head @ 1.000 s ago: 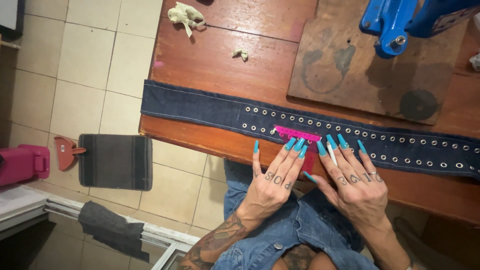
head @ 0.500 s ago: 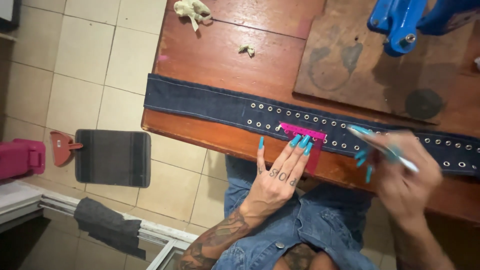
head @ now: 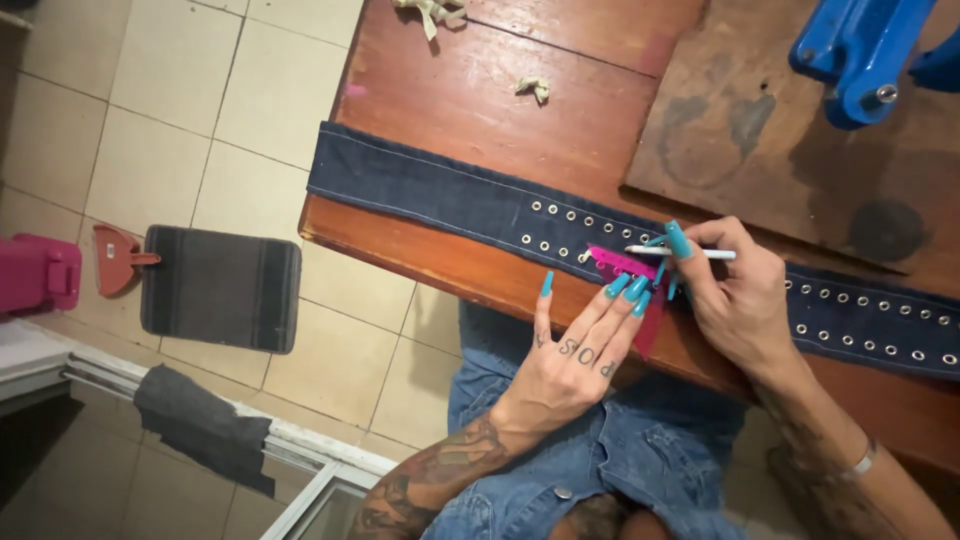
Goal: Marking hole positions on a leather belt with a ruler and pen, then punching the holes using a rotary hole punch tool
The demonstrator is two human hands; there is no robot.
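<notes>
— What carries everything here?

— A reddish wooden tabletop (head: 480, 110), seen from above. A darker wooden board (head: 760, 130) lies on it toward the far right corner, and a blue metal tool (head: 860, 50) stands at that board's far edge.

— And the long dark thing?

— A denim strip (head: 430, 190) with two rows of metal eyelets. It runs along the near edge of the tabletop, from near the left corner off to the right.

— Where are the hands?

— Both at the near edge, over the strip. The left hand (head: 575, 360) lies flat and spread, its fingers (head: 620, 290) released, the long turquoise nails pressing down on a pink template (head: 625, 268) that sits on the strip and hangs past the near edge. The right hand (head: 745, 300) is just beside it, its fingers pinched around a thin white pen (head: 680, 253), whose tip points left and meets the top of the template.

— Anything smaller?

— Two pale scraps: one (head: 535, 87) on the bare wood beyond the strip, another (head: 430, 12) at the far edge. On the tiled floor (head: 200, 120) left of the tabletop lies a dark mat (head: 220, 288), with a pink case (head: 38, 272) further left.
</notes>
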